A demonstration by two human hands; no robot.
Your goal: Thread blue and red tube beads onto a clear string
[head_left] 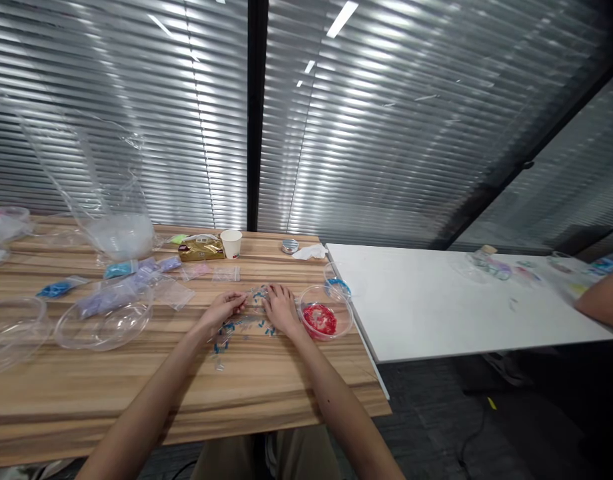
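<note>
Small blue and clear tube-like pieces (222, 341) lie scattered on the wooden table between and in front of my hands. My left hand (221, 311) is at the left of the scatter, thumb and fingertips pinched together. Whatever they may hold is too small to make out. On the right side, my right hand (282, 311) rests palm down with its fingers stretched over some of the pieces. Just right of it stands a clear plastic bowl (351, 312) holding red pieces (320, 320). Behind that is another clear container with blue pieces (339, 287).
Clear bowls (66, 341) and bags of purple (117, 291) and blue pieces (56, 289) occupy the left. A gold tissue pack (201, 249), paper cup (231, 245) and round tin (289, 246) stand behind. A white table (411, 307) adjoins at right, with another person's arm (604, 300).
</note>
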